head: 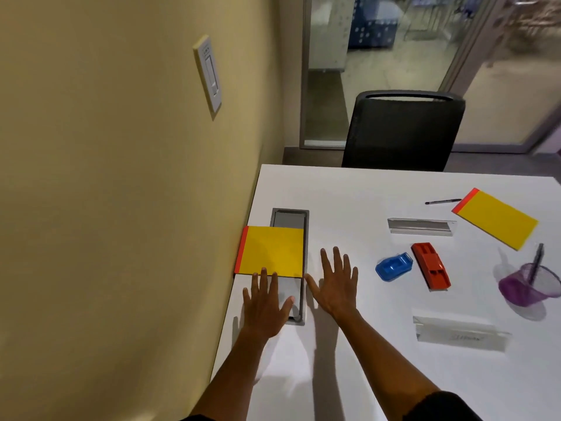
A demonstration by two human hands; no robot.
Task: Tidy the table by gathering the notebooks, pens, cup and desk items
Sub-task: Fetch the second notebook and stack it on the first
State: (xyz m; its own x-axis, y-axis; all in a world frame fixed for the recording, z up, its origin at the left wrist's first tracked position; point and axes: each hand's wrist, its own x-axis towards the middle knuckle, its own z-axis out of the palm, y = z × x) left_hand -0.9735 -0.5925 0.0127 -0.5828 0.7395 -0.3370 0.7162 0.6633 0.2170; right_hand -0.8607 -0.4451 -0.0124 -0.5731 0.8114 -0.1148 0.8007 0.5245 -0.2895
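Observation:
A yellow notebook with a red spine lies at the table's left edge, over a grey cable well. My left hand is flat with spread fingers just below it, fingertips at its near edge. My right hand is spread flat beside it, holding nothing. A second yellow notebook lies at the far right, with a black pen next to it. A purple mesh cup lies tilted with a pen inside. A blue stapler and a red hole punch sit mid-table.
Two clear acrylic name holders lie on the white table. A black chair stands at the far edge. The yellow wall with a switch borders the table's left side.

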